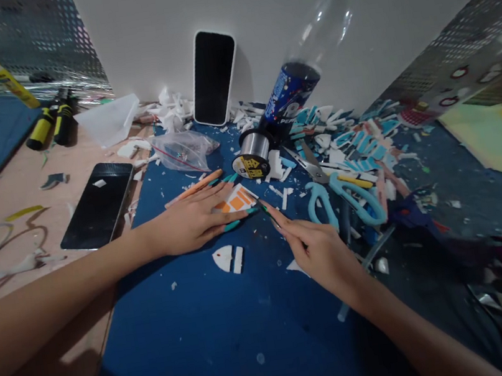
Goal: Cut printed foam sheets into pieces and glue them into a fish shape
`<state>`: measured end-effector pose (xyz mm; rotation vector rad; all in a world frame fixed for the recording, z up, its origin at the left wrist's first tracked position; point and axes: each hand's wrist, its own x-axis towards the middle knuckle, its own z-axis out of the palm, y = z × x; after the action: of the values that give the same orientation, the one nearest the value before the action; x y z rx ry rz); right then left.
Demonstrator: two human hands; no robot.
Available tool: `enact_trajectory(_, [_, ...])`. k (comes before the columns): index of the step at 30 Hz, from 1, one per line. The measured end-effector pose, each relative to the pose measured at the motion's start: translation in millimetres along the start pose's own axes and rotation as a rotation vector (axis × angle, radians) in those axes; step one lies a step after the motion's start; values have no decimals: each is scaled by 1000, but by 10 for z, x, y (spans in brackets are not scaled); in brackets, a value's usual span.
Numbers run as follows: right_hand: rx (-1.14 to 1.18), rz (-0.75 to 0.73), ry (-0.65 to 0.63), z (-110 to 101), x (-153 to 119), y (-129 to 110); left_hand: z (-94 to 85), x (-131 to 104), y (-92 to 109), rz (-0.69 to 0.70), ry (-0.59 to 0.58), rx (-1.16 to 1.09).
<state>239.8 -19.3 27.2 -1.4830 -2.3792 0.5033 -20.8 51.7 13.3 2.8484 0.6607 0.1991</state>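
Observation:
My left hand (194, 218) lies flat on the blue mat (198, 340), fingers stretched out. Its fingers press down a white sheet piece with orange blocks (238, 201), partly hidden beneath them. My right hand (319, 250) is closed round a slim craft knife (263, 204), mostly hidden by the fingers. The knife's tip meets the right edge of the orange-and-white piece. Below my left fingers lie a white rounded cutout (223, 259) and a narrow white strip (238, 259). An orange pen-like stick (201, 185) rests just beyond my left hand.
Blue-handled scissors (356, 197) lie among white and blue scraps (361, 140) at right. A wire spool (253, 155) and a tilted bottle (295, 87) stand behind. One phone (214, 77) leans on the white panel; another phone (97, 204) lies left, near yellow-black pliers (52, 120).

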Motion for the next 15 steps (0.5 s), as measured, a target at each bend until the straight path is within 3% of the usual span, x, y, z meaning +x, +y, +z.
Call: enact_trajectory(15, [-50,-16,9,22,17,-16,-14,18,7,3,-10,24])
